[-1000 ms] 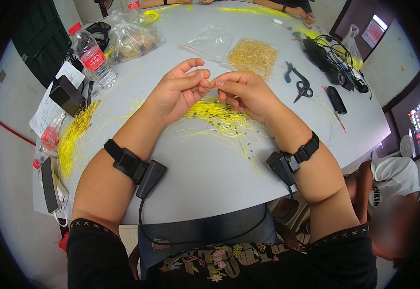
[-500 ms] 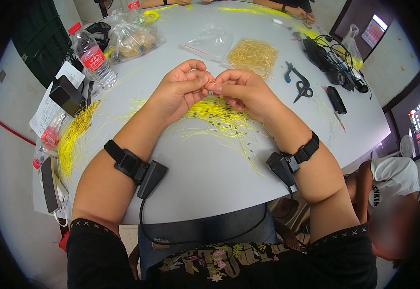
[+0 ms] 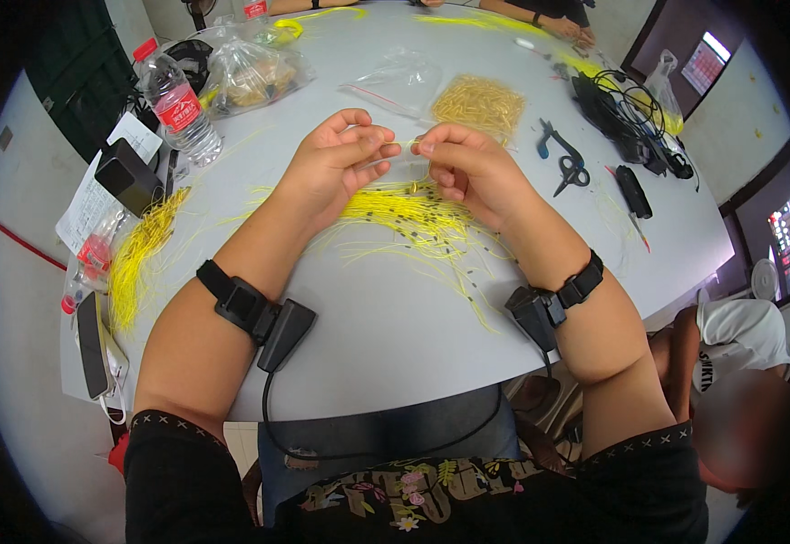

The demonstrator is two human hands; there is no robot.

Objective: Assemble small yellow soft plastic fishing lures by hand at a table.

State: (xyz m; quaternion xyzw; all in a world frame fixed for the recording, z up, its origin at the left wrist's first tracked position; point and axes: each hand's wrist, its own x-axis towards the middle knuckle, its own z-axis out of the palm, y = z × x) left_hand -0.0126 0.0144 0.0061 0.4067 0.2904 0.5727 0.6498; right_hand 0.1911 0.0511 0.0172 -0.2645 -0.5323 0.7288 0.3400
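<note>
A thin yellow string (image 3: 404,143) is stretched between my two hands above the table. My left hand (image 3: 333,168) pinches one end between thumb and forefinger, its other fingers loosely curled. The string's other side is pinched by my right hand (image 3: 467,163), fingers bent beneath. A small gold-coloured piece (image 3: 414,188) hangs just below the right fingertips; whether it is tied to the string is too small to tell. Under both hands lies a spread bundle of yellow strings (image 3: 395,210) with small dark pieces on them.
Beyond my hands lie a heap of small gold-coloured pieces (image 3: 478,104) and a clear plastic bag (image 3: 399,82). Scissors (image 3: 571,172) and a black-handled tool (image 3: 632,190) are on the right. A water bottle (image 3: 177,107) and more yellow strings (image 3: 141,263) are left. Other people's hands work at the far edge.
My hands have drawn slightly apart, so the string now shows taut between the fingertips. The gold-coloured piece has come into sight below the right hand.
</note>
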